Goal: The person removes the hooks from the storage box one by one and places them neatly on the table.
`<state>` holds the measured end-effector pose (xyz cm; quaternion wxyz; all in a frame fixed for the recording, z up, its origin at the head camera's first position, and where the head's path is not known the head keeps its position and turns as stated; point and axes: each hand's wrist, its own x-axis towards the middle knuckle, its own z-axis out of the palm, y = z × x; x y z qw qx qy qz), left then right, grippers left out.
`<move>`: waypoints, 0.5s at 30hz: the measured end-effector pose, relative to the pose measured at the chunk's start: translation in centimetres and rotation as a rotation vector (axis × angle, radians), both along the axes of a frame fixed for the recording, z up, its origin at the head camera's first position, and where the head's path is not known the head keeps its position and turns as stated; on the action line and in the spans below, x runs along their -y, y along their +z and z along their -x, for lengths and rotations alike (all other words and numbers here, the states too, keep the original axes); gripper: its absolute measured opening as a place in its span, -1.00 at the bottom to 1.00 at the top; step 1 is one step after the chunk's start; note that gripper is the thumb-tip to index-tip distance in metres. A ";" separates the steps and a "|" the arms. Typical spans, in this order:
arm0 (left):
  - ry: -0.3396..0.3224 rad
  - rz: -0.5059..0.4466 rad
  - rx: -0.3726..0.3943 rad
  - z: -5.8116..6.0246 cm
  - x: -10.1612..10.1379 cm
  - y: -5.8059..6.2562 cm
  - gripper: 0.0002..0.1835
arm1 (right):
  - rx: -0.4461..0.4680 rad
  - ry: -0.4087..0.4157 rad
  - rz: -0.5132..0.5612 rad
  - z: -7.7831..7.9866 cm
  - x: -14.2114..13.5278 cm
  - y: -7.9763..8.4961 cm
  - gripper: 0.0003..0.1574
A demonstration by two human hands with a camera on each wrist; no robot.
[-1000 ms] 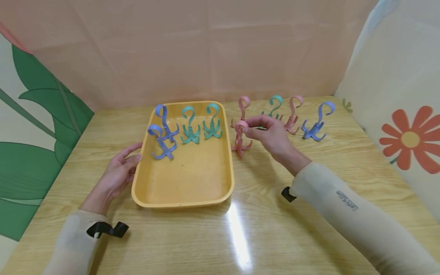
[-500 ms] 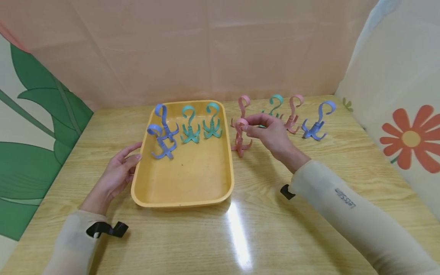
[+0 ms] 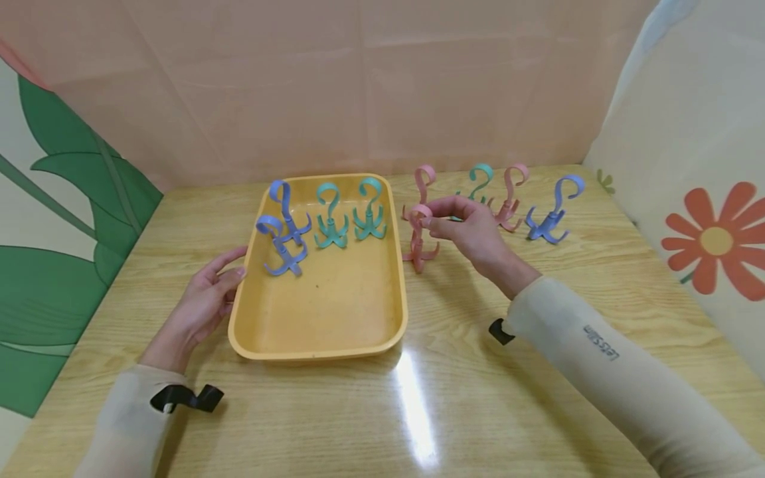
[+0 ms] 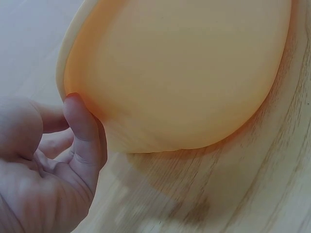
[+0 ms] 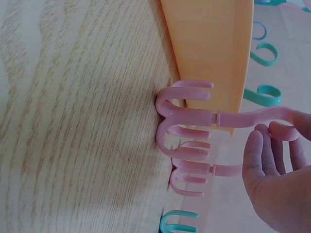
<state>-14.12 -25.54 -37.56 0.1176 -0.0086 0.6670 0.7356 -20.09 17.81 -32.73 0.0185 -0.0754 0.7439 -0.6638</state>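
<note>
My right hand [image 3: 469, 232] pinches the curled top of a pink multi-prong hook [image 3: 418, 242], which stands upright on the table just outside the tray's right side. In the right wrist view, thumb and fingers meet at the curl of this pink hook [image 5: 194, 116], its prongs down at the wood. My left hand [image 3: 206, 305] grips the left rim of the yellow tray [image 3: 317, 355]; in the left wrist view a digit lies over the tray's edge [image 4: 73, 58]. Inside the tray stand two purple hooks [image 3: 287, 262] and two green hooks [image 3: 331, 232], toward the back.
Behind my right hand stand another pink hook [image 3: 425, 178], a partly hidden green hook [image 3: 481, 174], a further pink hook [image 3: 508, 206] and a purple hook [image 3: 546, 226]. A pink cloth wall [image 3: 358, 86] closes off the wooden table's [image 3: 335, 425] back edge.
Almost nothing differs: both hands keep their places, one on the tray rim and one at the pink hook, which still stands beside the tray.
</note>
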 end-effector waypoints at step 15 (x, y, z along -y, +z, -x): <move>0.002 0.020 0.009 0.0 -0.1 0.0 -0.35 | -0.040 -0.088 -0.109 -0.4 -0.2 1.5 -0.59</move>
